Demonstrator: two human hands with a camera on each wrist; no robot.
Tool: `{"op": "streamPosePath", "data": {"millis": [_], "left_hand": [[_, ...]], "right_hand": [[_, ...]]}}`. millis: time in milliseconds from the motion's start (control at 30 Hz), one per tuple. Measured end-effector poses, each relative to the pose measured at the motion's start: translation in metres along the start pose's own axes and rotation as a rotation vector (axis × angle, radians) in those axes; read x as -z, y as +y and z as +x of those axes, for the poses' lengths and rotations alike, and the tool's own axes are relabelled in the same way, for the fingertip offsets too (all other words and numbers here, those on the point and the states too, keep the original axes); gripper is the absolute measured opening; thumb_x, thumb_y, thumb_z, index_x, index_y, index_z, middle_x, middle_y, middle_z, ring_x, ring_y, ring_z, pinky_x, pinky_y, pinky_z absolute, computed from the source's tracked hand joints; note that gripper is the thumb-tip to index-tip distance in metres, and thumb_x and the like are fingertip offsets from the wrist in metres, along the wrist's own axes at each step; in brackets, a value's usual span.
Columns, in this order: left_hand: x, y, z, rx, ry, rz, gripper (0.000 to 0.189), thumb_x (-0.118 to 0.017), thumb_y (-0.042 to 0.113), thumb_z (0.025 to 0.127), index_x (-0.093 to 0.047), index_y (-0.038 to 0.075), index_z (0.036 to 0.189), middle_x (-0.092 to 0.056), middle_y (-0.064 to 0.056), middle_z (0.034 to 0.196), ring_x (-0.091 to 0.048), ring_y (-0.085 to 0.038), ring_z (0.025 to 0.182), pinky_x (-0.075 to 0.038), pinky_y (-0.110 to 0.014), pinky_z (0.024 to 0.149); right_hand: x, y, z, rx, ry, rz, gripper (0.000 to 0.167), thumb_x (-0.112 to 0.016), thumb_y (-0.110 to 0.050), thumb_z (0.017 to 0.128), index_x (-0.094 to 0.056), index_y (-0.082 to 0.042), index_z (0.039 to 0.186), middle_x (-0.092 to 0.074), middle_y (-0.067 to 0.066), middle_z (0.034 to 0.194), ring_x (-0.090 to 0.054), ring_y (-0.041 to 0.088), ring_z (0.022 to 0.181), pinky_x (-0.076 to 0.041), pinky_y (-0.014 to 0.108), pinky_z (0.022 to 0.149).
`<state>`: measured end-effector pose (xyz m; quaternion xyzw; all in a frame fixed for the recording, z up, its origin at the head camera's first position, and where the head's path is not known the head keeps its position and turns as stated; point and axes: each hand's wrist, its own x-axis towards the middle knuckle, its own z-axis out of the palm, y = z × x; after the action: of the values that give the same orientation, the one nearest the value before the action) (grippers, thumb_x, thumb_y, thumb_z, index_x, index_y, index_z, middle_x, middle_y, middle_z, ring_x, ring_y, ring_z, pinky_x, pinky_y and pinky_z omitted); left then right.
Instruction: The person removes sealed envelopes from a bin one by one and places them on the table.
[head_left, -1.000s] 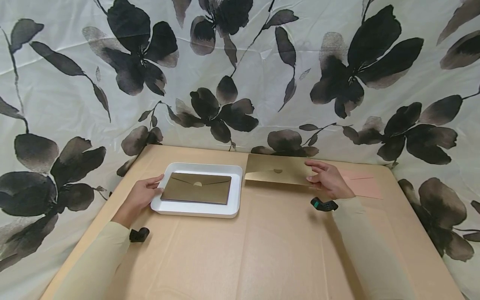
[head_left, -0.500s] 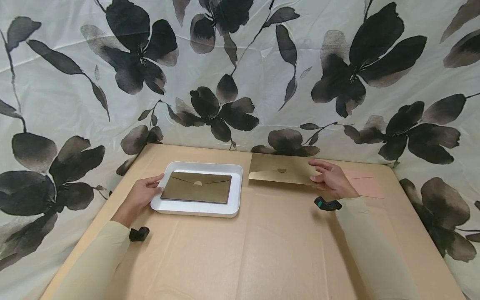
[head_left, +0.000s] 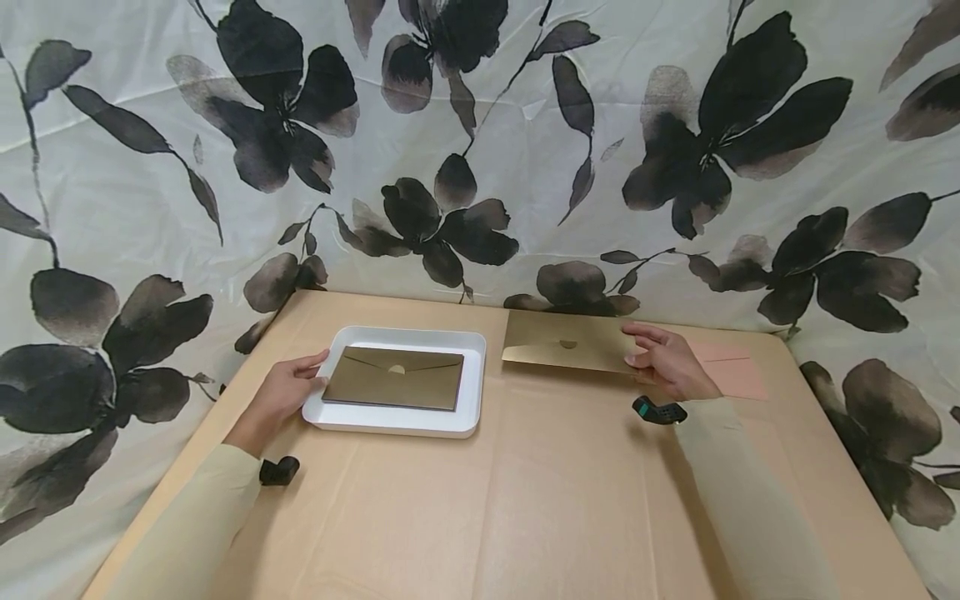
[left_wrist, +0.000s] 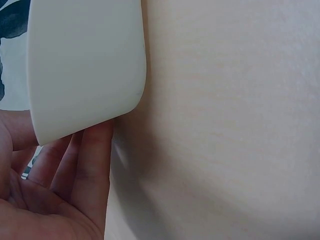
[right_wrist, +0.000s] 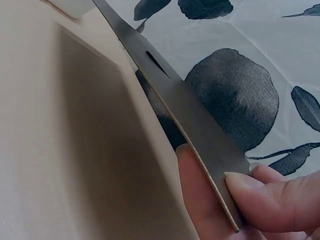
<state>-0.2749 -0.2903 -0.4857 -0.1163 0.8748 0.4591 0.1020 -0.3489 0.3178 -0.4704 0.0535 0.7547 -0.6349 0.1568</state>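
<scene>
In the head view a white tray (head_left: 405,425) rests on the table, with a gold envelope (head_left: 393,387) lying in it, round seal spot at the flap's tip. My left hand (head_left: 288,387) holds the tray at its left end; in the left wrist view the thumb lies at the rim and the fingers (left_wrist: 92,165) against the outer wall. My right hand (head_left: 671,365) pinches the right end of a second gold envelope (head_left: 562,337), held above the table right of the tray. The right wrist view shows thumb and fingers on both faces of this envelope (right_wrist: 175,107), its shadow below.
A pink envelope or paper (head_left: 735,375) lies on the table right of my right hand, partly hidden by it. A floral cloth (head_left: 480,125) hangs behind the brown table (head_left: 555,500). Each wrist wears a black band (head_left: 658,411).
My right hand has shifted slightly to the right with the gold envelope. The left hand and the tray stay where they were.
</scene>
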Motion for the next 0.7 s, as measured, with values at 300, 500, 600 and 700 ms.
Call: {"op": "streamPosePath", "data": {"millis": [300,500,600,700], "left_hand": [[-0.0015,0.0015,-0.0022,-0.003,-0.003,-0.007,0.063,-0.055,0.010,0.105,-0.031,0.011,0.163,-0.032,-0.028,0.166,-0.031,-0.049,0.155,-0.035,-0.061,0.123],[-0.0012,0.0013,-0.0029,-0.020,0.001,-0.009,0.062,-0.054,0.009,0.105,-0.031,0.010,0.163,-0.036,-0.030,0.163,-0.035,-0.049,0.153,-0.038,-0.060,0.122],[-0.0012,0.0012,-0.0026,-0.023,0.001,-0.008,0.062,-0.054,0.008,0.105,-0.031,0.010,0.163,-0.036,-0.029,0.163,-0.037,-0.049,0.152,-0.039,-0.060,0.121],[-0.0016,0.0012,-0.0024,-0.017,-0.003,-0.013,0.062,-0.054,0.009,0.105,-0.031,0.010,0.163,-0.037,-0.029,0.162,-0.037,-0.049,0.152,-0.039,-0.060,0.121]], "right_hand": [[-0.0005,0.0046,-0.0004,-0.005,0.009,-0.039,0.066,-0.060,0.003,0.099,-0.039,-0.008,0.161,-0.013,0.021,0.175,-0.066,-0.004,0.090,-0.057,0.021,0.070],[-0.0012,0.0072,0.0024,-0.005,0.027,-0.036,0.066,-0.060,0.004,0.099,-0.040,-0.008,0.160,-0.013,0.022,0.174,-0.065,-0.005,0.094,-0.061,0.019,0.075],[-0.0016,0.0089,0.0045,-0.001,0.029,-0.029,0.067,-0.060,0.006,0.098,-0.039,-0.008,0.160,-0.014,0.022,0.174,-0.066,-0.004,0.090,-0.060,0.019,0.072],[-0.0022,0.0098,0.0054,-0.006,0.032,-0.027,0.070,-0.061,0.007,0.097,-0.038,-0.010,0.161,-0.013,0.021,0.175,-0.066,-0.001,0.086,-0.057,0.019,0.067]]}}
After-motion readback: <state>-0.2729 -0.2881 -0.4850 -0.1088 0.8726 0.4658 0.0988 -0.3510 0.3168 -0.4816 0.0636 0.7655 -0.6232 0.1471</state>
